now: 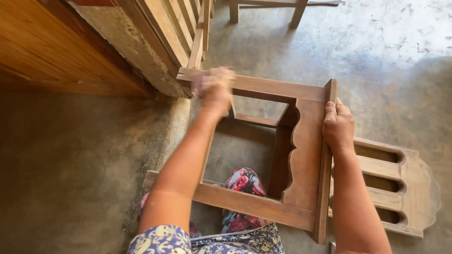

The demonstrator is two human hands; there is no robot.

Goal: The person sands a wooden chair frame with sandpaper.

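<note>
Wooden chair frame [282, 155] lies on its side on floor [84, 178], long axis toward backrest at right. Right hand [337, 126] clamps leg; left hand [214, 89] blurred on far rail (grip unclear).

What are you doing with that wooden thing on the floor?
A person is working on a brown wooden chair frame lying tipped over on the grey concrete floor. The right hand grips one upright rail of the frame to steady it. The left hand is on the far rail and looks blurred, as if rubbing it. Slatted wooden furniture stands close by at the upper left.
</note>
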